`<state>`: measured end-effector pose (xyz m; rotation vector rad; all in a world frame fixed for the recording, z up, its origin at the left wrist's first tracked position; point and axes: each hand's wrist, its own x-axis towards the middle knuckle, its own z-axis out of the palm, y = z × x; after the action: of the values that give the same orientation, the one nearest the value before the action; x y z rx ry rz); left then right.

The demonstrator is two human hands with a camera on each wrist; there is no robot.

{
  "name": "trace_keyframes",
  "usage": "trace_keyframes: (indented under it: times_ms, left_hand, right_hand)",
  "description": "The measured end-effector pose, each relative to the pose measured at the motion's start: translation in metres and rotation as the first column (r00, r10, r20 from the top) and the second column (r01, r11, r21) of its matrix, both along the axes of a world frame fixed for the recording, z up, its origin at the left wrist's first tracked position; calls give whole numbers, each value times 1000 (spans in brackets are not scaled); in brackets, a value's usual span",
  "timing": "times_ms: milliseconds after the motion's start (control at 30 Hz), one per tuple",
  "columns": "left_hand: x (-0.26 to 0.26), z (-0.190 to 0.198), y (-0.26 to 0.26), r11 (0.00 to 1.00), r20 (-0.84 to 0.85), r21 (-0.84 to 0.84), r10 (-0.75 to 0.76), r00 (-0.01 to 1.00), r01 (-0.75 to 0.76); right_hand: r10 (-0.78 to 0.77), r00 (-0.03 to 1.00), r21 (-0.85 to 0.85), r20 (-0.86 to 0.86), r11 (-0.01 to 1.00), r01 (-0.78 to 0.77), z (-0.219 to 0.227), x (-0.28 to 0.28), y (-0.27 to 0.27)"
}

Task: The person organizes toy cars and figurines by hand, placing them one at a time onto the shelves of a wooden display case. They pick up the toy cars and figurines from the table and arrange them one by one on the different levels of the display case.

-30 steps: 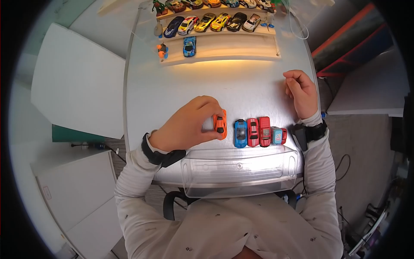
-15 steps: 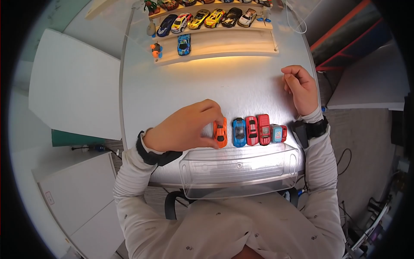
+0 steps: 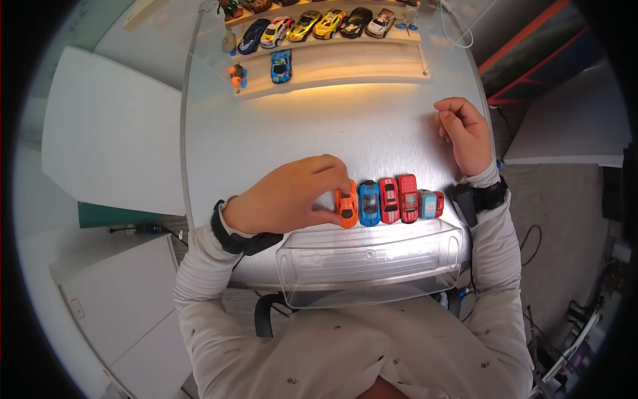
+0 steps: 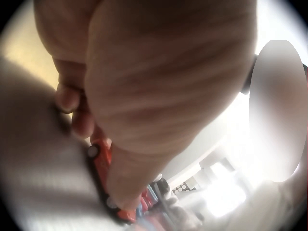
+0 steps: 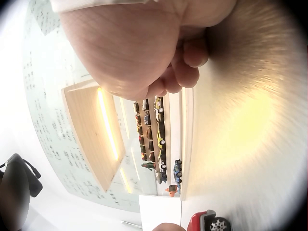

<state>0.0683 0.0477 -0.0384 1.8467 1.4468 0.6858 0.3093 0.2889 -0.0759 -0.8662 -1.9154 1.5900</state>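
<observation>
My left hand (image 3: 292, 194) pinches an orange toy car (image 3: 346, 205) between thumb and fingers, down at the table beside a blue car (image 3: 369, 203). In the left wrist view the thumb lies along the side of the orange car (image 4: 102, 166). To the right of the blue car stand a red striped car (image 3: 389, 199), a red pickup (image 3: 408, 198) and a small light-blue and red vehicle (image 3: 428, 204). My right hand (image 3: 467, 136) rests on the table behind the row's right end, its fingers loosely curled and holding nothing.
A clear plastic tray (image 3: 372, 296) lies at the table's front edge. At the back, a tiered wooden rack (image 3: 332, 81) carries several toy cars, with a single blue patterned car (image 3: 281, 66) on its lowest step. Small orange figures (image 3: 236, 74) stand at its left end.
My left hand has brought the orange car towards the front edge and then right, up beside the blue car. The right hand keeps its place; the head view has shifted slightly.
</observation>
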Motion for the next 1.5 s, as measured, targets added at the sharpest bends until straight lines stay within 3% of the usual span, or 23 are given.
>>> trace_keyframes:
  times_ms: [1067,1233,1333,1433,1500]
  left_hand:
    - [0,-1,1,999,23,30,-14,1000,13]
    - [-10,1,1,996,71,80,42,997,-47]
    - [-22,10,0,951,20,-96,297,955,-294]
    - [-45,-7,9,851,-176,400,434,884,-339]
    - [-53,-4,16,805,-277,468,526,804,-365]
  right_hand:
    - [2,1000,20,20,1000,-2,-1,0,0]
    - [1,1000,-7,25,1000,-1,1,-1,0]
    - [7,1000,4,9,1000,-7,-1,0,1]
    - [16,1000,-12,8,1000,-16,-1,0,1]
    - [14,1000,-4,16,1000,-14,-1,0,1]
